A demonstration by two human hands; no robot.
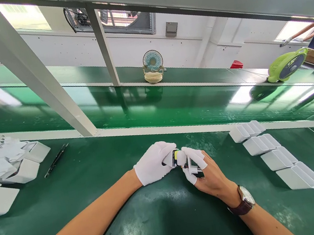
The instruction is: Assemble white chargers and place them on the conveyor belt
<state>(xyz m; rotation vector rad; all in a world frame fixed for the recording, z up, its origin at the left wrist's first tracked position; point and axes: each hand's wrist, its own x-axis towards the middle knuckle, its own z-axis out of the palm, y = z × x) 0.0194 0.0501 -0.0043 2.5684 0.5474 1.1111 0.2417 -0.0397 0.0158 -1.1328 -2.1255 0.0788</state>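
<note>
My left hand (154, 163), in a white glove, is closed around a small white charger part (173, 158) with a yellow and dark inside showing. My right hand (203, 170), with white finger cots and a wristwatch, pinches the other end of that part, where a small white plug piece (191, 166) with metal prongs sits. Both hands meet just above the green bench mat (103, 190) at the middle of the view.
A heap of white charger shells (2, 171) lies at the left, with a thin black tool (56, 160) beside it. Rows of white shells (274, 154) stand at the right. A green conveyor belt (149, 106) runs behind, past a metal frame post (31, 70). Two small fans stand farther back.
</note>
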